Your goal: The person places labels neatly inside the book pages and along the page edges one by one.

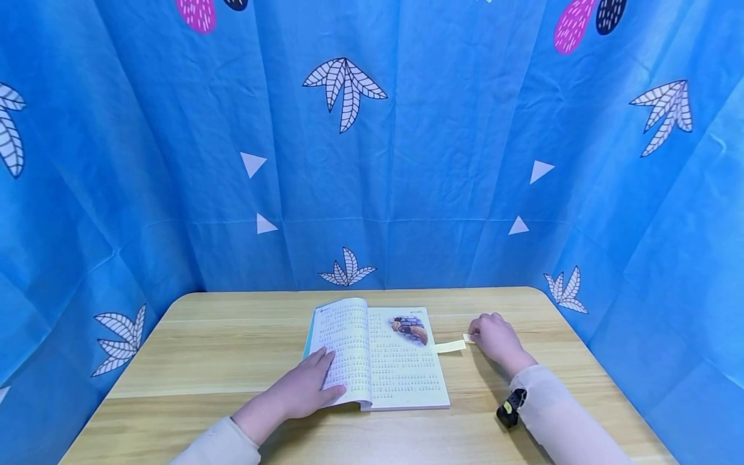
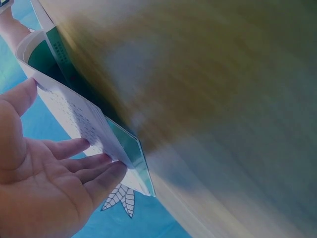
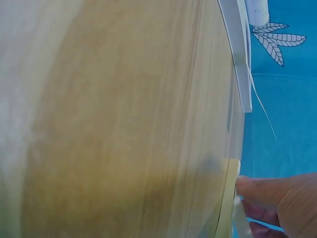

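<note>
An open book [image 1: 407, 381] lies on the table, its left pages bowed up a little. My left hand [image 1: 302, 387] rests on the left page with fingers spread; the left wrist view shows the fingertips [image 2: 116, 168] against the paper. A pale yellow sticky strip [image 1: 450, 347] juts out from the right page's edge, and its thin edge [image 3: 260, 101] shows in the right wrist view. To the right of it, my right hand [image 1: 496, 337] pinches a small pale yellow sticky note pad [image 3: 228, 196] between thumb and fingers. The hand covers most of the pad in the head view.
The light wood table [image 1: 232, 349] extends around the book. Blue patterned curtains [image 1: 447, 161] hang behind it and along both sides. On my right wrist sits a black strap device [image 1: 510, 408].
</note>
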The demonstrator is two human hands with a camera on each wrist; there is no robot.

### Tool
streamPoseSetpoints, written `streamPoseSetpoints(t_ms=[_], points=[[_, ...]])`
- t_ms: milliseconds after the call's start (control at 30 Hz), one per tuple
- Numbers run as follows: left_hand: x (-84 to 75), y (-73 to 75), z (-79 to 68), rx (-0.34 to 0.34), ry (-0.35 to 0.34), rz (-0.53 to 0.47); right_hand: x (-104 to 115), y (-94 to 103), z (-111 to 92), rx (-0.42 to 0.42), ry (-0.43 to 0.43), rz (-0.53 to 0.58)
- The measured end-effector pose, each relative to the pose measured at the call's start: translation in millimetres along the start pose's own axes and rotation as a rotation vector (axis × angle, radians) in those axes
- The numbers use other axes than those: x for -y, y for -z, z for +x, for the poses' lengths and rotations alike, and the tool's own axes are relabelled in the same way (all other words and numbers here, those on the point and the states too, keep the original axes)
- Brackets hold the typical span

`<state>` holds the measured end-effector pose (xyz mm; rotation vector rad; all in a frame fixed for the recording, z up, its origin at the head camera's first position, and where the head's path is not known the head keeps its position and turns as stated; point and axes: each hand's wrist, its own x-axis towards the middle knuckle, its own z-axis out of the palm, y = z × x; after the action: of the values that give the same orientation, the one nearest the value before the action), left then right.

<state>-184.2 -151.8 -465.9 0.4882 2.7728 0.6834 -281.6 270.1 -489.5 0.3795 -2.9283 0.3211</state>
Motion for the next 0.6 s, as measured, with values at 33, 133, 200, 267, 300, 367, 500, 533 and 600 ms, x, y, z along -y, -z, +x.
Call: streamPoseSetpoints(t_ms=[33,133,200,267,300,367,500,533,600], points=[[-0.1,0.0,0.1,0.0,0.0,0.001,0.4,0.5,0.1,0.001,-0.005,0.005],[-0.9,0.1,0.0,0.0,0.003,0.001,0.4,1.8,0.5,0.003,-0.013,0.013],[-1.6,0.1,0.0,0.001,0.005,-0.001,0.5,2.6,0.8,0.0,-0.018,0.019],[-2.2,0.0,0.0,0.002,0.007,-0.003,0.1,3.2,1.3,-0.002,-0.022,0.025],[-2.2,0.0,0.1,0.002,0.007,-0.002,-0.1,3.2,1.7,-0.001,-0.029,0.032],[-2.2,-0.2,0.3,0.003,0.008,0.0,-0.7,3.5,2.6,0.01,-0.047,0.046],[-1.2,-0.8,0.9,0.002,0.006,0.009,-4.3,2.2,6.1,0.072,-0.104,0.083],[-1.0,-1.2,1.3,0.003,0.006,0.012,-5.2,2.1,7.0,0.092,-0.12,0.089],[-0.7,-1.7,1.7,0.004,0.005,0.015,-7.5,1.9,8.9,0.131,-0.146,0.107]])
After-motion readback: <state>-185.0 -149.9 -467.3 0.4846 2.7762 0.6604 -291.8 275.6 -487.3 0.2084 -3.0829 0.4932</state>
